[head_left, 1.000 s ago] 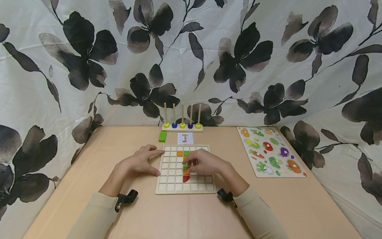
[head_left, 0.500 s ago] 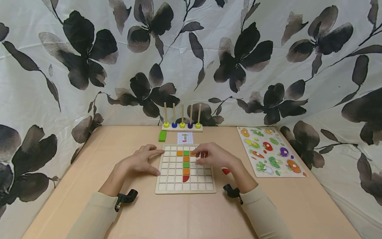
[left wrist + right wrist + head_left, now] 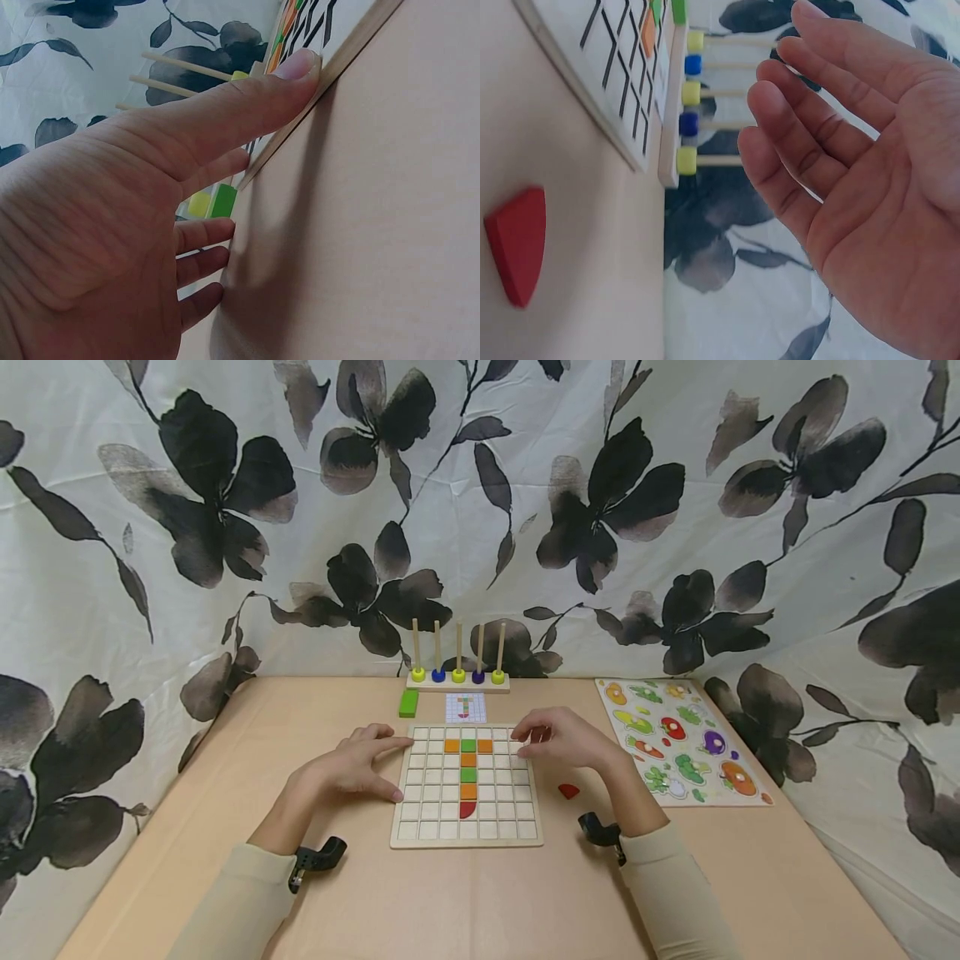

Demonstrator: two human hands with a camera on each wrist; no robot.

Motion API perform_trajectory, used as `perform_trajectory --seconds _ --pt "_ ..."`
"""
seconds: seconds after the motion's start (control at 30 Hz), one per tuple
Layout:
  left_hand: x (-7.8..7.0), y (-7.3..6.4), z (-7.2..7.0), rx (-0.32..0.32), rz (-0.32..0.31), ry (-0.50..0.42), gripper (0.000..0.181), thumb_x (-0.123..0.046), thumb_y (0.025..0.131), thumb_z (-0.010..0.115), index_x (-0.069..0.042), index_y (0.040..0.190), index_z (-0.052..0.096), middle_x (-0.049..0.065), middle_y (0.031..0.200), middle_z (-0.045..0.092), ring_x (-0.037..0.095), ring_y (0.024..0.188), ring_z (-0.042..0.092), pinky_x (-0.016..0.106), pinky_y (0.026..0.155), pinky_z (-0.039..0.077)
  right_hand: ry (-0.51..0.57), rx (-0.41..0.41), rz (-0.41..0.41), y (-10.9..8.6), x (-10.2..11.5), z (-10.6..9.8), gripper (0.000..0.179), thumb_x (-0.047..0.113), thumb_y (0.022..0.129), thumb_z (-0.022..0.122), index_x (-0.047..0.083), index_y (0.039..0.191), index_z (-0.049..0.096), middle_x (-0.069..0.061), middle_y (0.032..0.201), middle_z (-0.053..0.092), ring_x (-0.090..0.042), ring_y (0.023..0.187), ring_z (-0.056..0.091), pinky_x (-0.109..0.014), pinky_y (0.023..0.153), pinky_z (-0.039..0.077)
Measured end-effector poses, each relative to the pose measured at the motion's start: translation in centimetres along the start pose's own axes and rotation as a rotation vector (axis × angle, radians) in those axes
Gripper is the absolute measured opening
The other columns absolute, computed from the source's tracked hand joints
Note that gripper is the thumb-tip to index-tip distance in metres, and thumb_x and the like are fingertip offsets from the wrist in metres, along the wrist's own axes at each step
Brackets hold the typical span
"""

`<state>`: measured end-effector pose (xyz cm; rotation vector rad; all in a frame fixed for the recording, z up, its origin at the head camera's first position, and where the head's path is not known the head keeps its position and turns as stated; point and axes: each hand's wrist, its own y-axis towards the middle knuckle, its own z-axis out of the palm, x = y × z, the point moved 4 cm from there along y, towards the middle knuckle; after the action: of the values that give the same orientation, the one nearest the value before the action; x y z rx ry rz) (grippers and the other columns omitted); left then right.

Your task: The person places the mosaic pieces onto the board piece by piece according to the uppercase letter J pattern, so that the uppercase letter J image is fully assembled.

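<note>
A white gridded board [image 3: 430, 833] with wooden edges lies on the table. Orange and green squares form a T in its cells: an orange square [image 3: 485, 746] at the right end of the top row, a green square [image 3: 468, 746] in the middle. A red rounded piece [image 3: 467, 809] sits at the foot of the column. My left hand [image 3: 348, 766] touches the board's left edge with thumb and index finger, fingers extended. Over the upper right edge hovers my right hand [image 3: 566, 739]; in the right wrist view its fingers are loosely bent with nothing between them.
A loose red piece [image 3: 568, 791] lies right of the board. Behind the board are a green block [image 3: 408, 702], a pattern card [image 3: 466, 707] and a peg stand [image 3: 458, 685] with yellow and blue rings. A vegetable puzzle board [image 3: 686, 743] lies at the right.
My right hand has moved from over the column of squares to the right, off the pieces. The orange square at the top right and the loose red piece have come into sight. My left hand stays put.
</note>
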<state>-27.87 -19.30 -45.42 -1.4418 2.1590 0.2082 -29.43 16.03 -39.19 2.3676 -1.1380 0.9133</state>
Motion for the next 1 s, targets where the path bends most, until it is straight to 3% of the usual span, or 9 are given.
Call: perform_trajectory --seconds 0.33,0.5,0.73,1.0 --pt "0.1 0.1 0.0 -0.002 0.004 -0.001 0.096 -0.056 0.071 0.091 -0.028 0.154 0.052 0.018 0.161 0.034 0.042 0.146 0.03 0.071 0.114 0.032 0.028 -0.02 0.025 -0.5 -2.4 -1.4 0.03 0.011 0.09 0.081 0.003 0.119 0.076 -0.007 0.107 0.074 -0.021 0.093 0.063 -0.035 0.083 0.054" --pt "0.1 0.1 0.0 -0.001 0.004 -0.001 0.096 -0.056 0.071 0.091 -0.028 0.154 0.052 0.018 0.16 0.034 0.042 0.146 0.031 0.071 0.114 0.032 0.054 -0.01 0.049 -0.6 -3.1 -1.6 0.032 0.013 0.09 0.082 0.004 0.12 0.076 -0.008 0.108 0.074 -0.022 0.093 0.063 -0.033 0.081 0.054" --pt "0.1 0.1 0.1 -0.003 -0.002 -0.001 0.097 -0.056 0.071 0.091 -0.027 0.154 0.052 0.018 0.16 0.034 0.042 0.146 0.031 0.071 0.114 0.032 0.051 0.034 0.091 -1.0 -3.8 -1.8 0.029 0.006 0.091 0.079 0.002 0.119 0.076 -0.014 0.107 0.074 -0.023 0.093 0.063 -0.032 0.082 0.054" --pt "0.1 0.2 0.1 0.004 -0.015 0.001 0.098 -0.058 0.07 0.09 -0.029 0.155 0.05 0.019 0.163 0.032 0.043 0.147 0.03 0.072 0.113 0.032 0.039 0.12 0.116 -1.5 -5.0 -1.6 0.026 0.004 0.088 0.08 0.0 0.113 0.076 -0.005 0.09 0.072 -0.02 0.085 0.061 -0.03 0.079 0.052"
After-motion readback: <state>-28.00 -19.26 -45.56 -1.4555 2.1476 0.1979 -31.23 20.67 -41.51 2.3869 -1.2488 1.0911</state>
